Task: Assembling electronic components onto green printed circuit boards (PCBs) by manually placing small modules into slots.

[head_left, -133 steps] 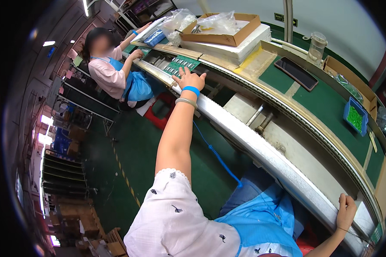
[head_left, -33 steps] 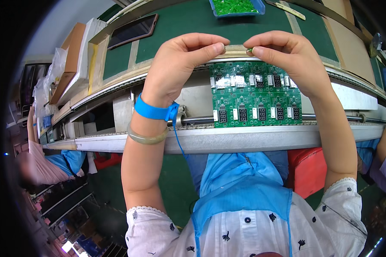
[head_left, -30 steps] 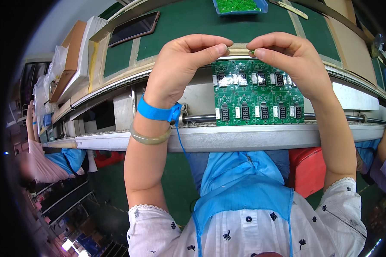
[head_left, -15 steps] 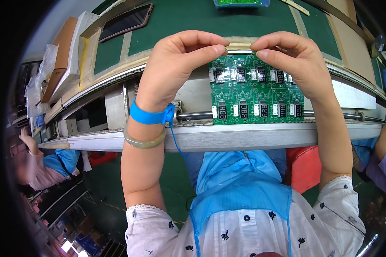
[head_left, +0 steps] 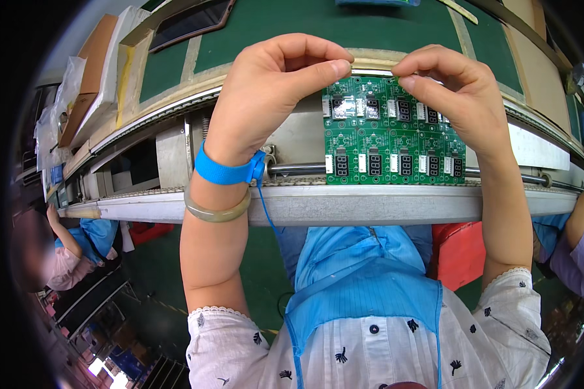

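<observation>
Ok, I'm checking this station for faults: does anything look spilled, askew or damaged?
Nothing stands out: the green circuit board lies square along the silver front rail, with no visible spill or damage.

Bare left hand (head_left: pixel 266 84) with bent wrist (head_left: pixel 232 144), thumb (head_left: pixel 321 74) and forefinger (head_left: pixel 315 45) pinched close, bare right hand (head_left: pixel 468 94) opposite, thumb and forefinger nearly meeting, the two hands apart, both bare forearms (head_left: pixel 213 249) stretched forward, elbows (head_left: pixel 215 290) bent

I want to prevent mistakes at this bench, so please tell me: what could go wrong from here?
The right hand hides part of the green circuit board, so a fault there might go unnoticed. The blue cord from the wrist strap crosses the metal rail and could possibly snag.
</observation>
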Action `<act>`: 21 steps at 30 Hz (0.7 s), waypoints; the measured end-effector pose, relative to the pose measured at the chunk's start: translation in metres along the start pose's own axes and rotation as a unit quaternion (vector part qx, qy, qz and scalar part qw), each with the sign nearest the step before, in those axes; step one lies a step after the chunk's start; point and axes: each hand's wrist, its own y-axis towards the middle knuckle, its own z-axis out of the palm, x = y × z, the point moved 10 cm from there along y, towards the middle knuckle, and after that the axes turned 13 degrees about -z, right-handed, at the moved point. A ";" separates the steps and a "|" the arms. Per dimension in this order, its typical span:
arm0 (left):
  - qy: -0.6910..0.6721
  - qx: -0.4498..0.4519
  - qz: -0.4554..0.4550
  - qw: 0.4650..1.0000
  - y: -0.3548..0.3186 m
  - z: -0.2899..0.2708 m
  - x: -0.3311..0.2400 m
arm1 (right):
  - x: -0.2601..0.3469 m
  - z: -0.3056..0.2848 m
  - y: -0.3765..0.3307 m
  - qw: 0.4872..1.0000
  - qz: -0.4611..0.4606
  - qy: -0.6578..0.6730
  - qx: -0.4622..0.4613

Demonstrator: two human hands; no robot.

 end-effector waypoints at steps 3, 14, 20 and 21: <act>0.011 -0.001 0.004 1.000 0.000 0.000 0.001 | 0.006 0.000 0.000 0.999 -0.017 -0.039 0.015; 0.158 -0.058 0.027 0.985 -0.001 0.001 -0.003 | 0.032 0.018 0.003 0.950 -0.079 -0.285 0.100; 0.182 -0.063 0.034 0.981 0.000 0.002 -0.002 | 0.042 0.036 0.005 0.892 -0.148 -0.397 0.156; 0.191 -0.064 0.043 0.978 0.000 0.002 -0.002 | 0.043 0.038 0.004 0.887 -0.151 -0.404 0.164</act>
